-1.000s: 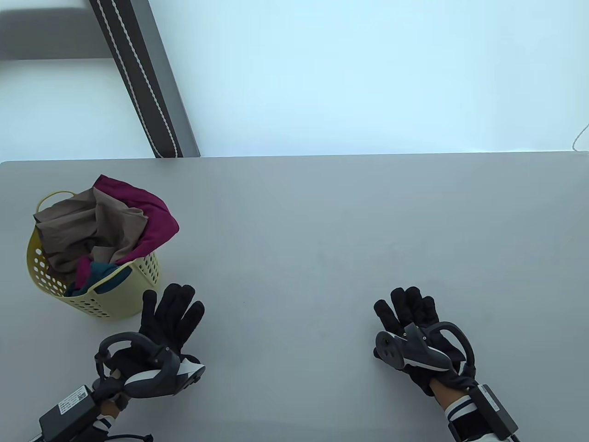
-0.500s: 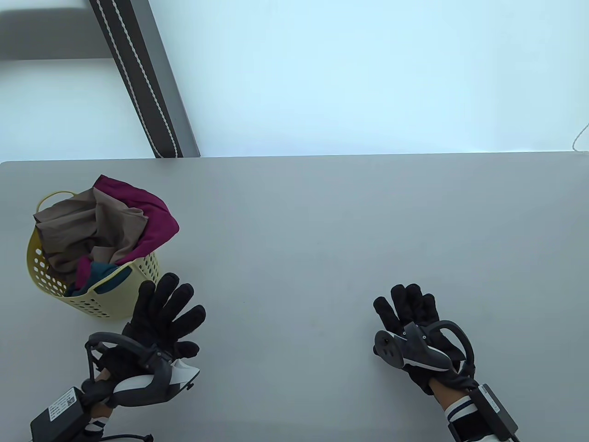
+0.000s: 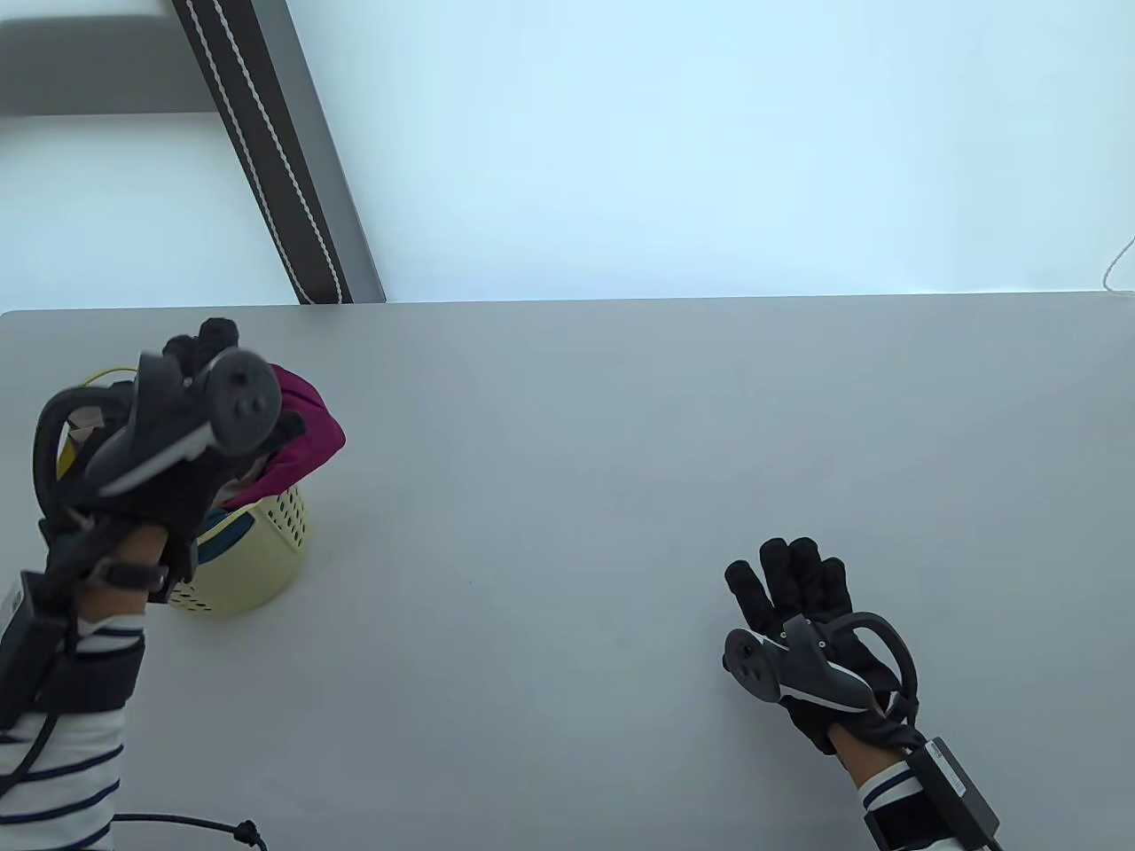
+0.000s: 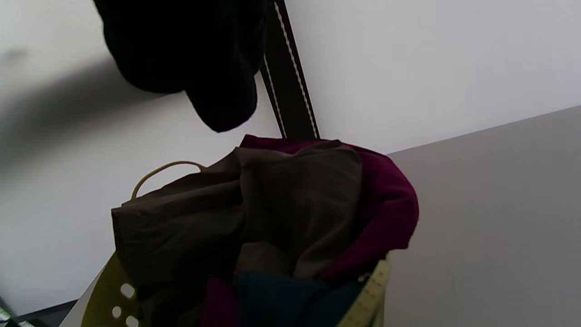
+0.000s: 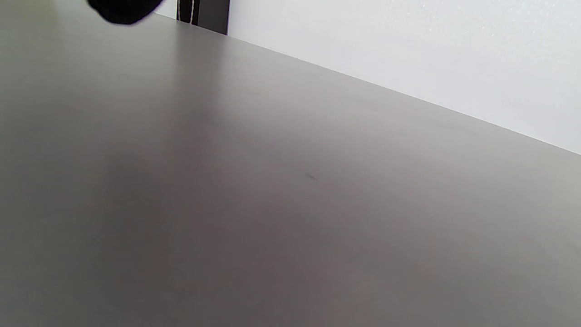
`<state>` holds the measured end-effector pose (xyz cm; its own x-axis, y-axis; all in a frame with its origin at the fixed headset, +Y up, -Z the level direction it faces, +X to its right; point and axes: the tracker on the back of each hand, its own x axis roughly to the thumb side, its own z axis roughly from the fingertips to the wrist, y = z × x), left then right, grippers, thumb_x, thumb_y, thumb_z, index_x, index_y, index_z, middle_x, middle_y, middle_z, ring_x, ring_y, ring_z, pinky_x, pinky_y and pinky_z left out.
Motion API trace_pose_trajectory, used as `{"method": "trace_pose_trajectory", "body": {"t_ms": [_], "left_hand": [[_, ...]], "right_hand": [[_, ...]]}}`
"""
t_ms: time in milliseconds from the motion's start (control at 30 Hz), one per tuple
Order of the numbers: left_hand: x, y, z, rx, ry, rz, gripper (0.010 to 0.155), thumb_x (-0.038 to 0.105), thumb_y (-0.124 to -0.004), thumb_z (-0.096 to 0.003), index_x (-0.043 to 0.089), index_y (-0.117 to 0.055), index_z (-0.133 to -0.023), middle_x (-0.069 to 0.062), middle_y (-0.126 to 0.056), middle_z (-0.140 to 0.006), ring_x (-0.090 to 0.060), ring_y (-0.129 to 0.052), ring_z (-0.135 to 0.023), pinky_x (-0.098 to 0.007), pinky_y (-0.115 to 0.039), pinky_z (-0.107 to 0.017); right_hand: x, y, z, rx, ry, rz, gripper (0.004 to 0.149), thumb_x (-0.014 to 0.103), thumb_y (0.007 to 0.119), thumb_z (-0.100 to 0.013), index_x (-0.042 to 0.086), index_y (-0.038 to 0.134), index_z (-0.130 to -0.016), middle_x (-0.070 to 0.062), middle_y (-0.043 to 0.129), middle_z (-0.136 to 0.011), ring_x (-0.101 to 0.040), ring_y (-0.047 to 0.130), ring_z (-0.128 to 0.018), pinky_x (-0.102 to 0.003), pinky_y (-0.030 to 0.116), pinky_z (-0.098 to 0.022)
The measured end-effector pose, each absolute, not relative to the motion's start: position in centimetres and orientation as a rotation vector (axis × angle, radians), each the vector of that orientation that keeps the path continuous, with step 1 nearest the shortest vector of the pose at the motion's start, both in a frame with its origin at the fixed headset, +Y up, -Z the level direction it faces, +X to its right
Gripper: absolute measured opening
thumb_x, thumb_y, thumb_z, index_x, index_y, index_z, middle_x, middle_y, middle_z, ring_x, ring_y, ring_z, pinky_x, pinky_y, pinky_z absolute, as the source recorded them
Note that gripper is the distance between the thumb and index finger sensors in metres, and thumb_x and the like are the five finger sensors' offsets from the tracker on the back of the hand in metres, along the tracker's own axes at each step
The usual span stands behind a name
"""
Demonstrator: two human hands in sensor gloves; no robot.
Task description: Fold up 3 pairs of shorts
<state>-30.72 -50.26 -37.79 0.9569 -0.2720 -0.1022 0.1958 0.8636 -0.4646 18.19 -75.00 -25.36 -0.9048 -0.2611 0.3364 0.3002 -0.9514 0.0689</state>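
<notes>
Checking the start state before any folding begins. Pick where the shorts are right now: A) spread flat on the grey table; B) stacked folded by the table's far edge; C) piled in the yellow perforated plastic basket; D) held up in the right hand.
C: the brown fabric shorts, magenta fabric shorts and a teal piece are bunched in the yellow perforated plastic basket, with the left hand above them.

Table view looks down from above near edge. Left wrist view sits close over basket (image 4: 370, 297), sharing it. Right wrist view skims table (image 5: 290, 204).
</notes>
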Motion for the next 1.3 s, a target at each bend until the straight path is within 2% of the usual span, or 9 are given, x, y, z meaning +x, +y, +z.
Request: {"method": "trace_pose_trajectory", "body": {"t_ms": [133,267,400,533,667,867,1033,1200,1300], "left_hand": [[-31.8,-54.2,-41.5,-0.572,0.35,-0.217,0.106,0.071,-0.055,-0.0381,-0.007,-0.041,-0.108,-0.024,-0.083,-0.1,-0.021,-0.11,-0.067,-0.044,-0.091,-0.053],[-32.4,-56.5,-42.5,-0.593,0.407,-0.224,0.075,0.051,-0.072,-0.0442,0.011,-0.052,-0.105,-0.001,-0.089,-0.096,-0.011,-0.107,-0.068,-0.039,-0.089,-0.057],[-33.3,-56.5,-42.1,-0.533,0.398,-0.291,0.049,0.042,-0.079,-0.0425,0.032,-0.071,-0.09,0.018,-0.099,-0.074,-0.002,-0.108,-0.055,-0.036,-0.089,-0.056],[-35.1,-51.8,-40.3,-0.274,0.547,-0.355,0.039,0.041,-0.077,-0.0466,0.035,-0.075,-0.085,0.013,-0.1,-0.07,-0.007,-0.106,-0.054,-0.04,-0.087,-0.057],[-35.5,-43.6,-36.5,0.066,0.567,-0.244,0.036,0.039,-0.075,-0.0493,0.033,-0.076,-0.085,0.007,-0.098,-0.068,-0.012,-0.103,-0.052,-0.044,-0.085,-0.058],[-31.5,-32.7,-28.7,0.49,0.374,-0.159,0.034,0.037,-0.073,-0.0518,0.03,-0.076,-0.085,0.004,-0.097,-0.063,-0.013,-0.1,-0.048,-0.047,-0.084,-0.057],[-26.9,-28.4,-23.7,0.75,0.119,0.038,0.033,0.037,-0.071,-0.0523,0.028,-0.078,-0.084,0.003,-0.097,-0.058,-0.012,-0.097,-0.044,-0.047,-0.084,-0.056],[-21.3,-30.0,-24.5,0.496,-0.271,0.268,0.034,0.037,-0.072,-0.0518,0.026,-0.08,-0.083,0.003,-0.097,-0.055,-0.012,-0.097,-0.041,-0.048,-0.084,-0.055],[-16.2,-35.0,-27.7,0.105,-0.542,0.34,0.034,0.036,-0.073,-0.0519,0.025,-0.08,-0.083,0.002,-0.097,-0.055,-0.013,-0.097,-0.041,-0.048,-0.084,-0.056]], "right_hand": [[18.2,-74.7,-25.3,-0.476,-0.153,-2.804,0.091,0.061,0.048,-0.046,0.015,-0.008,-0.1,-0.031,-0.004,-0.102,-0.057,0.008,-0.094,-0.067,0.019,-0.064],[18.1,-74.5,-25.2,-0.484,-0.145,-2.802,0.091,0.061,0.048,-0.046,0.014,-0.007,-0.1,-0.031,-0.001,-0.102,-0.057,0.009,-0.094,-0.067,0.02,-0.064],[18.1,-74.4,-25.1,-0.498,-0.134,-2.8,0.09,0.06,0.049,-0.046,0.014,-0.007,-0.1,-0.032,-0.001,-0.102,-0.058,0.01,-0.094,-0.067,0.02,-0.064],[18.0,-74.0,-25.0,-0.507,-0.104,-2.803,0.09,0.06,0.049,-0.047,0.014,-0.006,-0.1,-0.032,-0.001,-0.102,-0.058,0.01,-0.094,-0.067,0.021,-0.064],[17.9,-73.8,-24.9,-0.513,-0.083,-2.806,0.09,0.059,0.05,-0.047,0.013,-0.006,-0.101,-0.032,-0.001,-0.102,-0.058,0.011,-0.094,-0.067,0.021,-0.064],[18.3,-73.5,-24.9,-0.5,-0.057,-2.812,0.09,0.059,0.05,-0.047,0.013,-0.005,-0.1,-0.033,0.0,-0.102,-0.058,0.012,-0.093,-0.067,0.022,-0.063],[18.9,-72.3,-24.9,-0.449,0.042,-2.839,0.089,0.058,0.051,-0.047,0.012,-0.004,-0.101,-0.033,0.002,-0.102,-0.059,0.014,-0.093,-0.068,0.023,-0.063],[19.2,-71.5,-24.8,-0.402,0.131,-2.863,0.089,0.057,0.051,-0.047,0.011,-0.002,-0.101,-0.035,0.004,-0.102,-0.06,0.017,-0.093,-0.068,0.026,-0.062],[19.3,-71.4,-24.8,-0.39,0.132,-2.871,0.088,0.057,0.051,-0.047,0.01,-0.002,-0.101,-0.035,0.005,-0.102,-0.061,0.018,-0.092,-0.069,0.027,-0.062]]}}
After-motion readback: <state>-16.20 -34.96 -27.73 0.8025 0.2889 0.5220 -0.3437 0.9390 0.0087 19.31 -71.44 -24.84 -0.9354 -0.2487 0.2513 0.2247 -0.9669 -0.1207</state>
